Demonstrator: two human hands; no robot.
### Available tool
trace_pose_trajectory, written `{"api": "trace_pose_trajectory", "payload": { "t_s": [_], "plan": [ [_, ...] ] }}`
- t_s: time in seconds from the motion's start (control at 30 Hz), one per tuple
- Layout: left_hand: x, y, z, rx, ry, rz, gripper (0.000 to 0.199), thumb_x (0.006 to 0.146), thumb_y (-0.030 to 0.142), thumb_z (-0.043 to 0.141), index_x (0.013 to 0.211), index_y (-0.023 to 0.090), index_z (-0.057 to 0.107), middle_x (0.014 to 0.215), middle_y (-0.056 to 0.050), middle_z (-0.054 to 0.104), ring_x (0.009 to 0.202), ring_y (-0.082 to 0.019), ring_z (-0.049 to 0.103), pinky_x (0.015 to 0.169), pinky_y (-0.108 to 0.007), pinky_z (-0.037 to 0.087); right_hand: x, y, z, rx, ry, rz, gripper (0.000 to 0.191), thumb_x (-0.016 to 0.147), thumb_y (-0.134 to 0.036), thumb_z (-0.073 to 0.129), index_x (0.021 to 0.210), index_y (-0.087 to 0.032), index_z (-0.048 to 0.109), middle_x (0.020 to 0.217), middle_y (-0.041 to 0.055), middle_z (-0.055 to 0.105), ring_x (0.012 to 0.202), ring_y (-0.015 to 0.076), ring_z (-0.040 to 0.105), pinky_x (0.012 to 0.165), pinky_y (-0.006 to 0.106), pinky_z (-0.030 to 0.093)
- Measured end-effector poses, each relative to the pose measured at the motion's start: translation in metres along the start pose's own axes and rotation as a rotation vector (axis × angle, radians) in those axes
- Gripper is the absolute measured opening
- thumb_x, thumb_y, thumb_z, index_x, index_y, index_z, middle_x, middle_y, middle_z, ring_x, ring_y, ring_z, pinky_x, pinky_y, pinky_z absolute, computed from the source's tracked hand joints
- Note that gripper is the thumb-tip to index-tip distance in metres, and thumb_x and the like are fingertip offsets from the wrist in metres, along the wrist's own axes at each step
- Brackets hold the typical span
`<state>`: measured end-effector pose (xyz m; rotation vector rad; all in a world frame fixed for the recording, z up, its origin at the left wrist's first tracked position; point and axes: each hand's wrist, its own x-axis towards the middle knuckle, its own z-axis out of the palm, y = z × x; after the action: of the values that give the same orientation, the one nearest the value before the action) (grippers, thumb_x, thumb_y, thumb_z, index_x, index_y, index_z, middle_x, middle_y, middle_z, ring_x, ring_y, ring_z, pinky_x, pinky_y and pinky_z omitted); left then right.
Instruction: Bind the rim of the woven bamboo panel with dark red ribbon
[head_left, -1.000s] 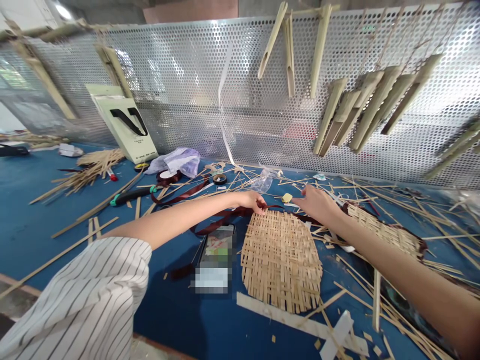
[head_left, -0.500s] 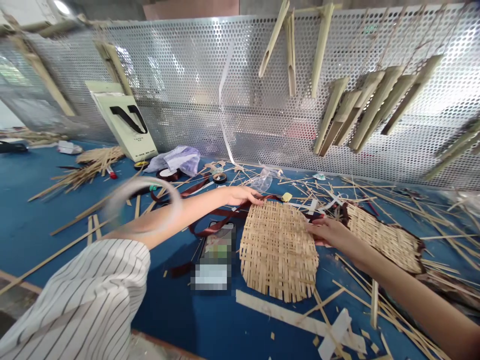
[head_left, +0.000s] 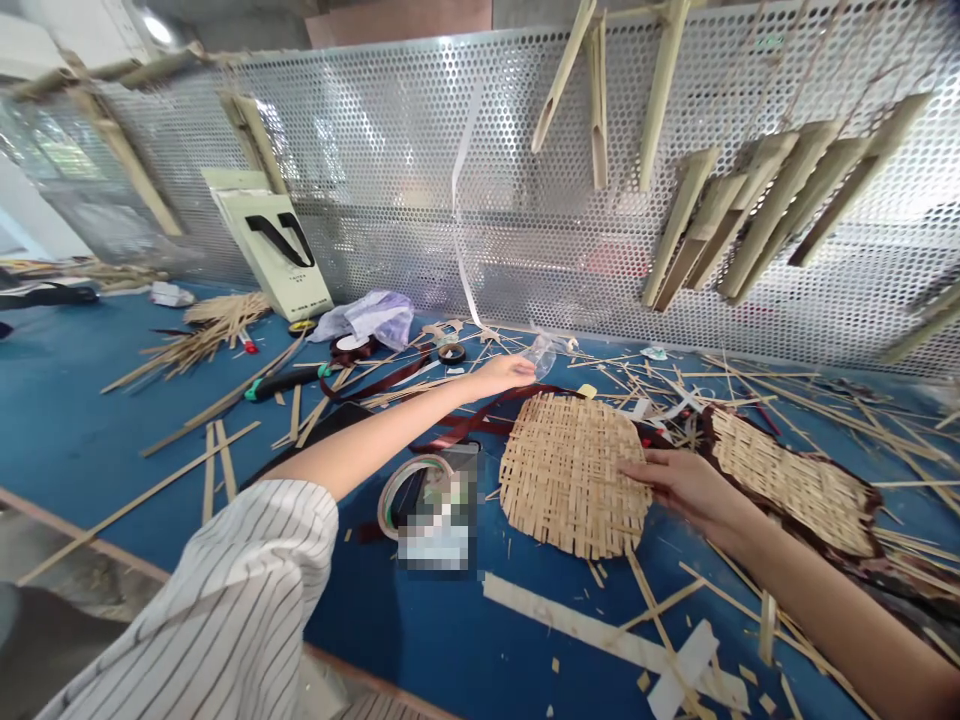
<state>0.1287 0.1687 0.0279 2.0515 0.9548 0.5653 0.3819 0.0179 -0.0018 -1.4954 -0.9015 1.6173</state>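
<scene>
A: We see a perforated metal screen (head_left: 390,190) standing behind our blue tabletop (head_left: 360,620), bamboo tubes (head_left: 778,213) hanging along it.

B: And where do we find the woven piece (head_left: 574,475)?

A: It's before us, near the middle, with our right hand (head_left: 679,485) pinching its right edge.

B: What about our left hand (head_left: 512,372)?

A: Its fingers are drawn together just past the piece's far left edge, beside some clear plastic (head_left: 544,350); we can't tell whether they grip anything.

B: What else do we have close by?

A: Brown ribbon (head_left: 476,425) behind the piece, a tape roll (head_left: 385,502) overlapping the phone (head_left: 442,545) to its left, and a dark-edged woven panel (head_left: 795,485) on the right.
</scene>
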Motion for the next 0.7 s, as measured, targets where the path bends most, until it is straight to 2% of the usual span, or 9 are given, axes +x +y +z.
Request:
{"api": "trace_pose_trajectory", "payload": {
  "t_s": [0.07, 0.1, 0.2, 0.23, 0.33, 0.43, 0.57, 0.63, 0.7],
  "plan": [
    [-0.018, 0.015, -0.012, 0.121, 0.023, 0.032, 0.031, 0.079, 0.024, 0.055, 0.108, 0.013, 0.057, 0.118, -0.013, 0.057, 0.108, -0.022, 0.051, 0.094, -0.037, 0.036, -0.002, 0.002, -0.001, -0.005, 0.007, 0.009, 0.023, 0.069, -0.017, 0.073, 0.089, -0.012, 0.064, 0.103, 0.0099, 0.065, 0.089, 0.0205, 0.064, 0.071, 0.02, 0.055],
    [-0.032, 0.023, -0.019, 0.172, -0.005, 0.048, 0.029, 0.076, 0.025, 0.06, 0.103, 0.015, 0.059, 0.113, -0.01, 0.058, 0.106, -0.021, 0.052, 0.092, -0.035, 0.036, -0.003, 0.003, -0.001, -0.009, 0.014, 0.013, 0.024, 0.069, -0.018, 0.074, 0.09, -0.013, 0.064, 0.104, 0.0096, 0.065, 0.09, 0.0201, 0.064, 0.07, 0.019, 0.055],
    [-0.079, 0.041, -0.037, 0.291, -0.23, 0.047, 0.024, 0.061, 0.029, 0.074, 0.081, 0.018, 0.066, 0.084, -0.002, 0.063, 0.079, -0.017, 0.056, 0.073, -0.027, 0.039, -0.004, 0.006, -0.002, -0.004, 0.02, 0.01, 0.029, 0.069, -0.019, 0.074, 0.096, -0.013, 0.063, 0.105, 0.009, 0.064, 0.089, 0.0194, 0.064, 0.07, 0.019, 0.055],
    [-0.095, 0.044, -0.04, 0.402, -0.37, 0.045, 0.024, 0.065, 0.033, 0.071, 0.084, 0.019, 0.065, 0.084, -0.001, 0.062, 0.075, -0.015, 0.055, 0.067, -0.025, 0.038, -0.003, 0.006, -0.003, 0.003, 0.012, 0.011, 0.031, 0.069, -0.019, 0.075, 0.097, -0.014, 0.062, 0.105, 0.009, 0.064, 0.089, 0.0199, 0.064, 0.071, 0.02, 0.055],
    [-0.129, 0.041, -0.041, 0.586, -0.515, 0.009, 0.027, 0.067, 0.031, 0.07, 0.091, 0.021, 0.063, 0.09, -0.001, 0.061, 0.079, -0.015, 0.054, 0.062, -0.023, 0.035, -0.001, 0.006, -0.003, 0.013, -0.014, 0.031, 0.031, 0.068, -0.018, 0.075, 0.095, -0.013, 0.062, 0.104, 0.0096, 0.065, 0.09, 0.0208, 0.064, 0.071, 0.02, 0.055],
    [-0.142, 0.033, -0.037, 0.614, -0.52, -0.047, 0.02, 0.068, 0.02, 0.067, 0.088, 0.021, 0.061, 0.088, -0.001, 0.06, 0.08, -0.015, 0.054, 0.06, -0.022, 0.034, -0.003, 0.002, -0.003, -0.011, -0.019, 0.075, 0.029, 0.068, -0.018, 0.075, 0.094, -0.013, 0.062, 0.104, 0.0099, 0.065, 0.09, 0.0202, 0.064, 0.068, 0.019, 0.055],
    [-0.141, 0.031, -0.042, 0.611, -0.462, -0.096, 0.011, 0.074, 0.011, 0.054, 0.079, 0.018, 0.06, 0.081, -0.001, 0.059, 0.07, -0.012, 0.053, 0.059, -0.022, 0.035, -0.011, -0.001, -0.004, -0.012, -0.025, 0.065, 0.035, 0.066, -0.019, 0.077, 0.097, -0.014, 0.061, 0.105, 0.0092, 0.064, 0.09, 0.0199, 0.064, 0.067, 0.018, 0.054],
    [-0.14, 0.032, -0.051, 0.591, -0.397, -0.058, 0.018, 0.077, 0.008, 0.046, 0.081, 0.018, 0.061, 0.085, -0.002, 0.059, 0.076, -0.013, 0.054, 0.064, -0.022, 0.037, -0.015, 0.0, -0.006, 0.008, -0.038, 0.039, 0.037, 0.066, -0.021, 0.078, 0.098, -0.014, 0.06, 0.106, 0.0088, 0.064, 0.091, 0.0203, 0.064, 0.067, 0.018, 0.054],
    [-0.138, 0.032, -0.062, 0.563, -0.276, -0.004, 0.021, 0.082, 0.011, 0.042, 0.086, 0.018, 0.062, 0.089, -0.004, 0.06, 0.083, -0.014, 0.054, 0.07, -0.023, 0.038, -0.02, 0.001, -0.008, 0.025, -0.052, 0.029, 0.039, 0.066, -0.022, 0.078, 0.1, -0.015, 0.06, 0.108, 0.0083, 0.063, 0.092, 0.0208, 0.063, 0.068, 0.019, 0.055]
  ]
}}
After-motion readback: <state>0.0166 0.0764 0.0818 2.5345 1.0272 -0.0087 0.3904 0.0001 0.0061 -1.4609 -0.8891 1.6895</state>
